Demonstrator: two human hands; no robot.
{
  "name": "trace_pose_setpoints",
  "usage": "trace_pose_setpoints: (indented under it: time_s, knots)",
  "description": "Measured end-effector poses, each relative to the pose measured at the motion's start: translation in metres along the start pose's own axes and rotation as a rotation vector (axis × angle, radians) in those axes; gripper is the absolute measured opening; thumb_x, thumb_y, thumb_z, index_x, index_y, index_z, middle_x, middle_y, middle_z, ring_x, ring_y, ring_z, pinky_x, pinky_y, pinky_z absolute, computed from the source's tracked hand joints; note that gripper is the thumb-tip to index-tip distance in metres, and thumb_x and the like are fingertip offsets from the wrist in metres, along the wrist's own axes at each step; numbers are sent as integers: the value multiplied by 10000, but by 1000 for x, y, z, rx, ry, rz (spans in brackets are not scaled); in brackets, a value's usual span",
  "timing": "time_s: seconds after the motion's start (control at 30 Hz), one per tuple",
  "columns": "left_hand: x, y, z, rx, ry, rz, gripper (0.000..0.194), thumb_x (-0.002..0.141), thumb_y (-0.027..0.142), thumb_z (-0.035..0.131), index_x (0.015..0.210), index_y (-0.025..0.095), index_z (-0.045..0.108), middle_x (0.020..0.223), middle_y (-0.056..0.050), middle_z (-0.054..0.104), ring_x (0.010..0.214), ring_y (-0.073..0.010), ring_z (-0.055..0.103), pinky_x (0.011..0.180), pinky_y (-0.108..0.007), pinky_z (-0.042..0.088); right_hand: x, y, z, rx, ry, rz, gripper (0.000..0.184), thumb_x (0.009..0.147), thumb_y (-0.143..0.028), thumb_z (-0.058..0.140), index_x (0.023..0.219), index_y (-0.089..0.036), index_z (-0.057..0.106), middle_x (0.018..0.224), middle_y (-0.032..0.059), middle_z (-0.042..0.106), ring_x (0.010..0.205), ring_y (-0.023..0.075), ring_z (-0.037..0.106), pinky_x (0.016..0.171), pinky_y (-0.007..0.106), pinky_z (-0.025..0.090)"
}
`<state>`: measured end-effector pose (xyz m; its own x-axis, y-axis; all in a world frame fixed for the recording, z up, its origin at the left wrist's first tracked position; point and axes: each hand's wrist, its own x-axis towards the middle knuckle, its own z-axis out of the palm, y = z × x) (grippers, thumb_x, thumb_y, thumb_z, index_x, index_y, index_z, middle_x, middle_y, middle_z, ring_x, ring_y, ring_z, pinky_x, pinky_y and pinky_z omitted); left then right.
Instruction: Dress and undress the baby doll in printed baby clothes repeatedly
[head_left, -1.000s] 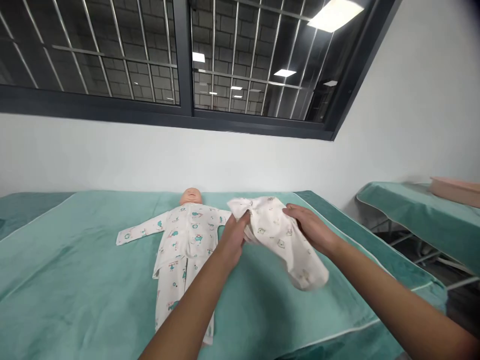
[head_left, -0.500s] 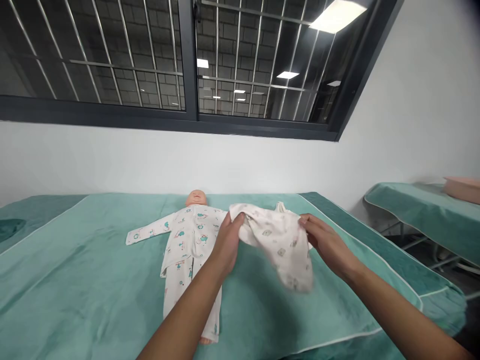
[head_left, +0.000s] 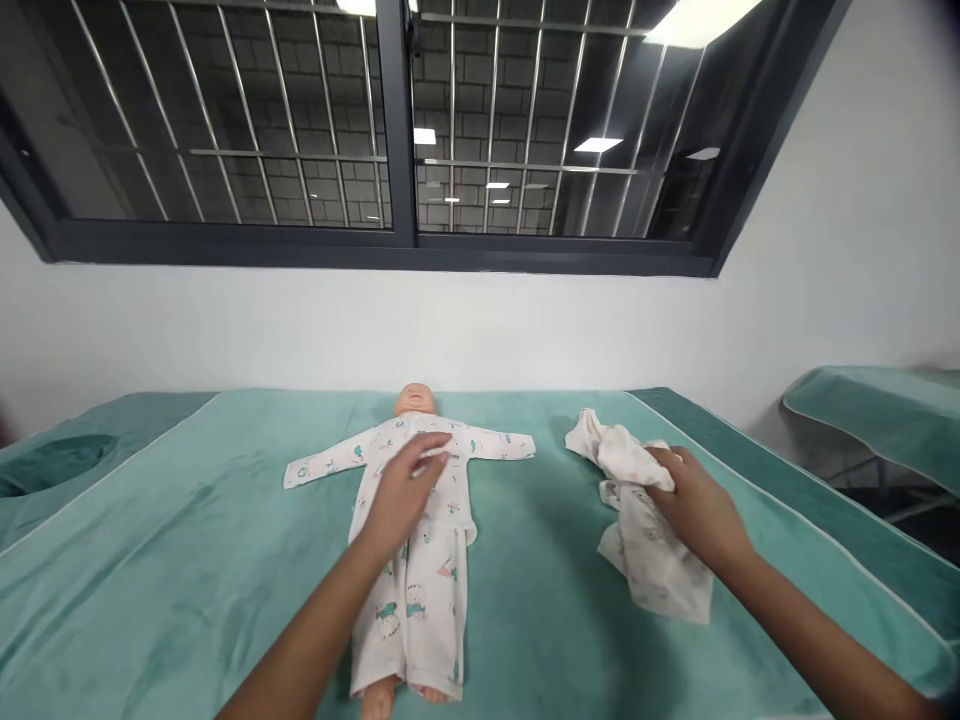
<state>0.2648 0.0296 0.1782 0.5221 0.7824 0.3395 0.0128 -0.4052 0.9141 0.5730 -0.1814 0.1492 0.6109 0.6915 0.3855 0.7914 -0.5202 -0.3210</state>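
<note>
A baby doll (head_left: 415, 399) lies on its back, arms spread, in a white long-sleeved top (head_left: 447, 480) and white trousers (head_left: 435, 610) with small coloured prints. Its feet show below the trouser legs. My left hand (head_left: 405, 488) is over the doll's chest, fingers loosely bent and apart, holding nothing; whether it touches the top I cannot tell. To the right of the doll, my right hand (head_left: 694, 505) grips a bunched white printed baby garment (head_left: 660, 560), which hangs in folds above the green blanket. The garment's exact kind is hidden by its folds.
A green blanket (head_left: 187, 560) with white edging covers the table. Behind it rise a white wall (head_left: 480, 330) and a dark-framed window (head_left: 405, 245) with bars. Another green-covered table (head_left: 885, 420) stands at the far right.
My left hand has let go of the white garment and moved left over the doll. My right hand has carried the garment rightward, now bunched. The doll's other sleeve has come into full view.
</note>
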Motion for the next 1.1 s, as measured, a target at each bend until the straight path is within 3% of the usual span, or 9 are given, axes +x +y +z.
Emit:
trace_pose_setpoints:
  time_s: [0.07,0.17,0.33,0.43,0.5,0.63,0.77,0.9,1.1]
  knots:
    - [14,-28,-23,83,162,-65,291,840,333,527,1068,203,652,1175,-60,650,1095,-223,580,977,-368,432,3,19,28,-192,-134,-26,436,871,-320,422,1289,-241,518,1327,139,519,1101,320,566,794,392,482]
    - [31,-65,-44,161,243,-140,321,838,361,507,1083,202,643,1107,-66,673,995,-229,609,910,-383,460,5,41,61,-339,-272,-101,469,865,-268,414,1324,-239,506,1381,149,478,1255,339,458,879,429,460]
    - [63,-101,-51,328,208,-48,316,856,326,468,1089,195,634,1142,-76,656,1016,-224,593,924,-378,444,24,40,36,-347,-415,-128,632,780,-503,549,1381,-336,445,1393,94,500,1172,379,531,769,458,505]
    - [90,-114,-47,391,164,1,290,853,299,463,1031,191,665,1111,-78,659,1047,-236,570,956,-395,418,30,-15,19,-227,-283,-208,547,806,-572,507,1292,-323,532,1339,83,549,1149,359,544,855,468,470]
    - [104,-122,-45,394,137,21,269,848,308,478,973,201,691,1068,-70,660,1051,-244,553,986,-411,392,33,-73,28,-43,-297,-206,415,861,-550,453,1164,-306,596,1244,72,607,1082,303,583,855,419,469]
    - [115,-134,-45,386,86,43,315,891,355,434,1012,229,697,1078,-59,624,1089,-241,516,1007,-409,375,53,-193,90,355,-407,-242,304,918,-494,398,996,-264,580,1041,44,639,894,208,602,709,319,463]
    - [114,-140,-49,381,56,88,335,921,333,394,1083,246,675,1091,-56,595,1092,-224,500,1005,-396,381,94,-272,155,329,-315,-277,242,902,-452,424,854,-229,504,878,25,599,740,183,545,630,295,371]
    - [115,-145,-52,375,45,84,345,928,305,380,1112,264,669,1122,-52,574,1117,-219,475,1023,-398,363,115,-291,189,263,-338,-203,237,900,-421,404,771,-228,454,777,1,562,672,167,488,585,270,284]
    - [116,-146,-49,389,-8,65,351,932,337,375,1125,291,664,1198,-34,541,1191,-226,442,1066,-402,327,107,-278,186,280,-311,-214,185,905,-342,388,776,-226,455,775,-18,546,656,142,447,583,257,243]
